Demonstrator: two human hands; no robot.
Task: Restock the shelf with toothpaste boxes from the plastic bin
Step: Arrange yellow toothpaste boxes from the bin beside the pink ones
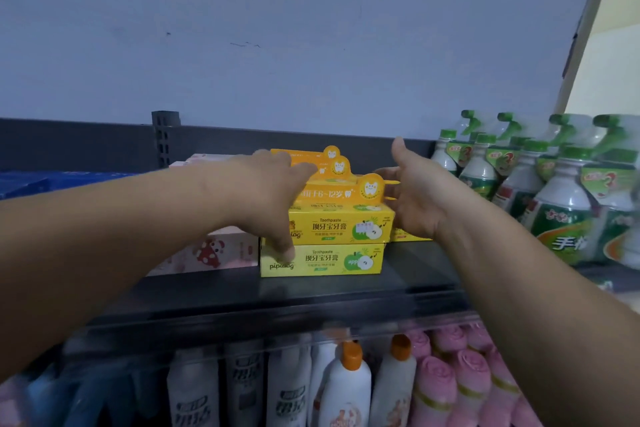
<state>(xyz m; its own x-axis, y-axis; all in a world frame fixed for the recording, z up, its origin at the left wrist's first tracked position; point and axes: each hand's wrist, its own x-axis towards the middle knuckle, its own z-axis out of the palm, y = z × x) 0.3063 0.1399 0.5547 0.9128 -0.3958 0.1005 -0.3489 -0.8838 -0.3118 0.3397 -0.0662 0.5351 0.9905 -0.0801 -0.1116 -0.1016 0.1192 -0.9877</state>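
A pale blue-grey wall rises behind a dark metal shelf, whose top deck carries the goods. Near its middle stand yellow toothpaste boxes, two stacked at the front with green apples printed on them and orange tooth-shaped hang tabs poking up from more boxes behind. The left hand lies over the stack's left end, palm down, its thumb pressing the front of the lower box and its fingers draped across the orange tabs. The right hand is spread, thumb raised, its fingers touching the right end of the upper box. Another yellow box peeks out low behind that wrist. Just left of the stack sits a pink carton with a red cartoon figure. To the right crowd green-capped spray bottles. On the deck below stand white bottles with orange caps and pink bottles, all blurred.
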